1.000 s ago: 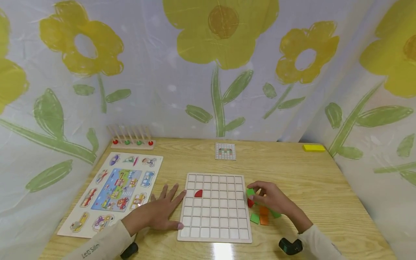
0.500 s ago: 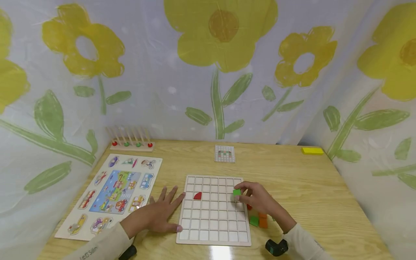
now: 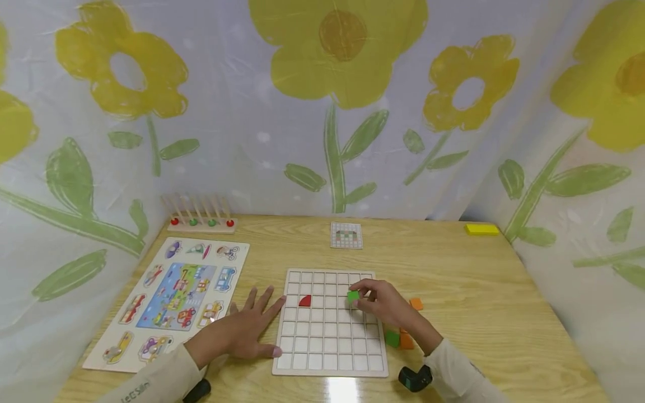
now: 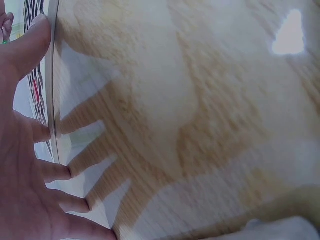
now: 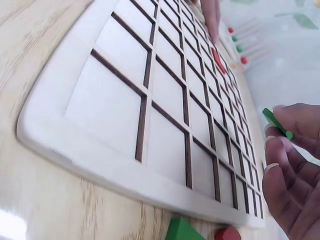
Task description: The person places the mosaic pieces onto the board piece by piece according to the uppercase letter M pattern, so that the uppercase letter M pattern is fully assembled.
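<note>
Green tile (image 3: 353, 296) pinched, the right hand (image 3: 384, 302) hangs over a gridded board (image 3: 316, 329) whose edge the splayed left hand (image 3: 246, 330) touches.

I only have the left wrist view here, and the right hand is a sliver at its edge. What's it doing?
Observer: In the head view, the right hand pinches a green square over the right part of the board.

Operator: Understood. Where are the loose pieces? My picture is mostly bare tabletop.

Observer: Orange pieces and a green piece lie on the table, to the right of the board.

Operator: Anything beyond the board's far edge?

Observer: Yes, a small card printed with a coloured pattern on a grid.
</note>
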The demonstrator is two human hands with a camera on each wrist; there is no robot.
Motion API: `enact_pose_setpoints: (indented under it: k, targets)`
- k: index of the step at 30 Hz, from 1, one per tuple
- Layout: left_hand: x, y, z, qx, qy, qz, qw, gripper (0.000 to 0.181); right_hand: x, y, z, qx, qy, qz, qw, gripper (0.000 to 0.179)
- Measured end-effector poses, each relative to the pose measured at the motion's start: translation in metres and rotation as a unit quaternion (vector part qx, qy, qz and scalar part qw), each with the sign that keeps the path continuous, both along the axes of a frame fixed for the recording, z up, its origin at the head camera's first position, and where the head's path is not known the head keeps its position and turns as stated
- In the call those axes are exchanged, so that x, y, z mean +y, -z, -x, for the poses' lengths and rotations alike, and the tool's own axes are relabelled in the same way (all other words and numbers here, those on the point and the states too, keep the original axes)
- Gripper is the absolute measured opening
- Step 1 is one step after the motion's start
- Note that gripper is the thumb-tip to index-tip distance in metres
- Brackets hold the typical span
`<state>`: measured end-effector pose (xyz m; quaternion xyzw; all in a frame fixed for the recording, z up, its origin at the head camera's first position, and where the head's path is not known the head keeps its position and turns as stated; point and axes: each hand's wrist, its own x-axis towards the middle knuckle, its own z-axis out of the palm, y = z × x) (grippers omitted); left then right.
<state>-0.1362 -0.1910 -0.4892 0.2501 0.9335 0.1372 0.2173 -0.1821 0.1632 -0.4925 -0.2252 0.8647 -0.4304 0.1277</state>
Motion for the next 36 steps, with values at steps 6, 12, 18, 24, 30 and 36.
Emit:
enact_pose_setpoints:
  k: [6, 12, 18, 24, 30, 36]
  targets:
    - [0.001, -0.001, 0.000, 0.002, -0.001, -0.001, 1.0000, 0.109, -0.009, 0.000, 0.000, 0.002, -0.004, 0.007, 1.0000, 0.025]
    - [0.001, -0.002, -0.001, 0.000, -0.002, 0.004, 1.0000, 0.109, -0.019, -0.001, 0.000, -0.013, 0.002, 0.010, 0.9999, 0.027]
    - [0.001, -0.003, -0.001, 0.000, -0.002, 0.005, 1.0000, 0.109, -0.027, 0.002, 0.004, -0.023, 0.000, 0.003, 0.9997, 0.029]
    - [0.001, -0.003, -0.001, 0.002, -0.001, 0.007, 1.0000, 0.109, -0.035, 0.002, 0.007, -0.020, -0.013, 0.005, 0.9997, 0.028]
    - [0.001, -0.004, -0.001, 0.002, 0.000, 0.008, 1.0000, 0.108, -0.044, 0.004, 0.009, -0.021, -0.013, 0.000, 0.9997, 0.026]
    - [0.001, -0.004, -0.001, 0.004, 0.001, 0.004, 1.0000, 0.108, -0.051, 0.004, 0.010, -0.031, -0.002, -0.009, 0.9995, 0.026]
